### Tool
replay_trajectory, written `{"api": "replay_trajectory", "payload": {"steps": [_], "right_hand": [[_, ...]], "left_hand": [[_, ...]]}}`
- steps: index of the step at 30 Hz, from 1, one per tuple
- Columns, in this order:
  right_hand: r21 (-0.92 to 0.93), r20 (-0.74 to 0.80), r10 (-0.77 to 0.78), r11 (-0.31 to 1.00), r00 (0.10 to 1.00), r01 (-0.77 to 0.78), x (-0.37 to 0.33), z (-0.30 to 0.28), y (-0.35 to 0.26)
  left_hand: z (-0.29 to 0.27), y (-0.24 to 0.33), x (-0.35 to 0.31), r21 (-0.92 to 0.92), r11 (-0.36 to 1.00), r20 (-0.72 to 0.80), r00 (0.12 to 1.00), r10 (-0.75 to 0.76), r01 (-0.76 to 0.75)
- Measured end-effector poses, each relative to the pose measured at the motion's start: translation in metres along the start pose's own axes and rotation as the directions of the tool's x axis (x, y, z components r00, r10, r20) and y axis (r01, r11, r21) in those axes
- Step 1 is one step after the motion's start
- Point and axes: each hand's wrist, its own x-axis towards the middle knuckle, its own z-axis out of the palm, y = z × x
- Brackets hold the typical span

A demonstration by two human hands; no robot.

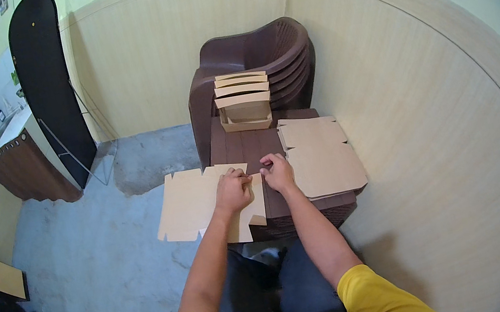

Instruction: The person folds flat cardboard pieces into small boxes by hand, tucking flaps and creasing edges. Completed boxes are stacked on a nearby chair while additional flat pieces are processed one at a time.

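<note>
A flat, die-cut cardboard box blank (188,202) lies partly on a stack of brown plastic chairs or similar brown slatted surface (278,207) and juts out past its left side. My left hand (234,190) rests on the blank's right part, its fingers curled and closed at a folded flap. Close by on the right, my right hand (277,172) is curled beside the flap's edge; whatever its fingers pinch is too small to tell. Under the right wrist's side sits a pile of flat cardboard blanks (323,160).
Several folded cardboard trays (245,112) are nested at the far end, before stacked brown armchairs (246,51). Panelled wall (417,128) bounds the right side. Far left stand a black ironing-board-like panel (44,71) on metal legs and a sink counter (8,133).
</note>
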Motion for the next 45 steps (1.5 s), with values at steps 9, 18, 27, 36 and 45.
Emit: {"api": "replay_trajectory", "payload": {"steps": [9, 18, 27, 36, 45], "right_hand": [[0.036, -0.106, -0.055, 0.998, 0.993, 0.059, -0.004, 0.005, 0.004], [0.070, -0.138, -0.089, 0.993, 0.987, 0.099, -0.008, 0.004, 0.000], [0.271, 0.182, 0.147, 0.943, 0.972, -0.193, -0.023, 0.001, -0.030], [0.278, 0.144, -0.146, 0.955, 0.979, 0.102, -0.073, 0.017, -0.058], [0.327, 0.080, -0.093, 0.943, 0.992, 0.062, -0.074, 0.009, -0.063]], "left_hand": [[-0.004, 0.006, -0.001, -0.035, 0.998, -0.005, 0.999, -0.048, 0.048], [0.000, 0.001, 0.004, -0.254, 0.924, -0.019, 0.953, -0.301, 0.287], [0.008, -0.019, 0.005, -0.354, 0.864, 0.000, 0.923, -0.384, 0.359], [0.024, -0.055, 0.005, -0.682, 0.636, -0.016, 0.862, -0.506, 0.361], [0.020, -0.042, 0.003, -0.561, 0.745, -0.124, 0.853, -0.507, 0.361]]}}
